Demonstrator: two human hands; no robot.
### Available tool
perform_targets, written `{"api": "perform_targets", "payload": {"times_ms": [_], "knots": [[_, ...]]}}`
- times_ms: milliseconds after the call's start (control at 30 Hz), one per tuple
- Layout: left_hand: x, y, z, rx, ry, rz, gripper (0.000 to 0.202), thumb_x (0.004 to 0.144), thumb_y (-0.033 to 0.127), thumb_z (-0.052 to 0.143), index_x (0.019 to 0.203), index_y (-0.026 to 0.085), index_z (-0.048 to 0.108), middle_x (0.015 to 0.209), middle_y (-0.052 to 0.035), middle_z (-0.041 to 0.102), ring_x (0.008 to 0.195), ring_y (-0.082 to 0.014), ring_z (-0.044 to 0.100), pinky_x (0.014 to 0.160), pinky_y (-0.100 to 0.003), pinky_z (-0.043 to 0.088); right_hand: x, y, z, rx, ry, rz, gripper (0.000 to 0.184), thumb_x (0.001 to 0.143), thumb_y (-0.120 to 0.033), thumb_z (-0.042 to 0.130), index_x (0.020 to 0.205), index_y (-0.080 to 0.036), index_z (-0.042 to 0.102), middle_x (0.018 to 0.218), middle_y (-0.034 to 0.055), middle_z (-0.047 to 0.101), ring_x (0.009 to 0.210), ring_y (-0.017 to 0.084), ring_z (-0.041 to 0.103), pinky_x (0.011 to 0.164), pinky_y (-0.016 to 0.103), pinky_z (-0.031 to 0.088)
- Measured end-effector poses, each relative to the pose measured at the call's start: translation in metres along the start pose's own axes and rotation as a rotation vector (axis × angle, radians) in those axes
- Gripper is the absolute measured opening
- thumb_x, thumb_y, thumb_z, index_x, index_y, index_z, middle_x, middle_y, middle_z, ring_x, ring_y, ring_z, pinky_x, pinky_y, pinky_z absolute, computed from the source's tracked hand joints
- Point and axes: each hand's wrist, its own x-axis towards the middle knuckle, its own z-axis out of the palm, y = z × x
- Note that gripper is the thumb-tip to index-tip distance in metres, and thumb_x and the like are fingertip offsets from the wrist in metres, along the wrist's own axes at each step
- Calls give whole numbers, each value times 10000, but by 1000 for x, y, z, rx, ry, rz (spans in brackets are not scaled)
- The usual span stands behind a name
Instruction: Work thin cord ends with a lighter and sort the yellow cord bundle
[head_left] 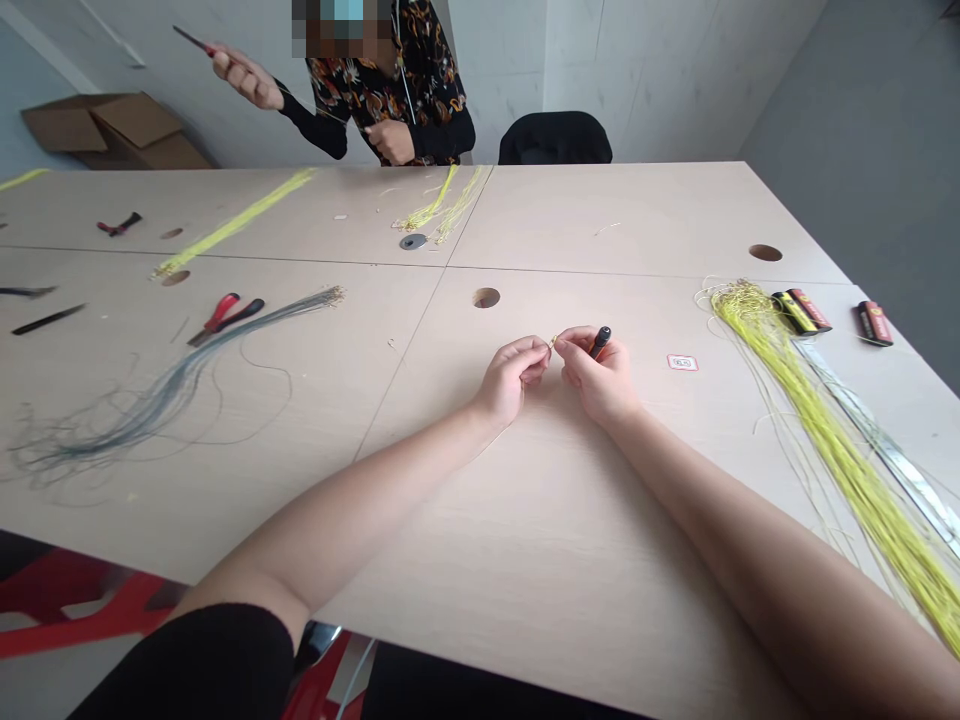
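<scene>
My left hand (pixel 511 378) and my right hand (pixel 598 375) meet above the middle of the table, fingertips nearly touching. Between them is the small yellowish end (pixel 553 342) of a thin wire, pinched from both sides. The rest of the thin wire (pixel 491 443) trails below my left wrist. A black tool handle (pixel 601 342) with a rounded tip also sticks up from my right hand, tucked among the fingers; its working end is hidden. To the right of my hands lies a small white label with a red border (pixel 682 363).
Yellow wires (pixel 825 430) lie in a long bundle at right, beside batteries (pixel 804 311). Grey-blue wires (pixel 180 375) and red-black pliers (pixel 225 318) lie at left. Across the table (pixel 465 560), a person (pixel 397 90) holds a thin tool. Round holes (pixel 486 298) pierce the tabletop.
</scene>
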Motion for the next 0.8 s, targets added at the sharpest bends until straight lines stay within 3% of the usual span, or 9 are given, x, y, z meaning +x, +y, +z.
{"api": "perform_targets", "payload": {"times_ms": [367, 600, 800], "knots": [[1, -2, 0, 4, 27, 38, 266, 766, 334, 528, 564, 161, 512, 544, 23, 407, 474, -68, 304, 495, -243, 273, 0, -1, 1, 27, -12, -13, 134, 743, -289, 656, 714, -203, 557, 498, -76, 368, 434, 64, 294, 431, 234, 266], [4, 7, 3, -136, 128, -53, 396, 861, 337, 388, 505, 171, 437, 475, 10, 354, 451, -88, 326, 475, -246, 269, 2, 0, 2, 10, -3, 18, 129, 741, -296, 633, 737, -212, 535, 468, -90, 330, 415, 66, 277, 419, 225, 250], [5, 9, 2, -109, 19, -91, 490, 904, 398, 360, 474, 173, 431, 476, -21, 417, 490, -109, 395, 508, -252, 302, 2, -3, 4, -19, 9, 36, 139, 709, -306, 631, 728, -208, 534, 455, -88, 340, 409, 67, 284, 411, 220, 246]]}}
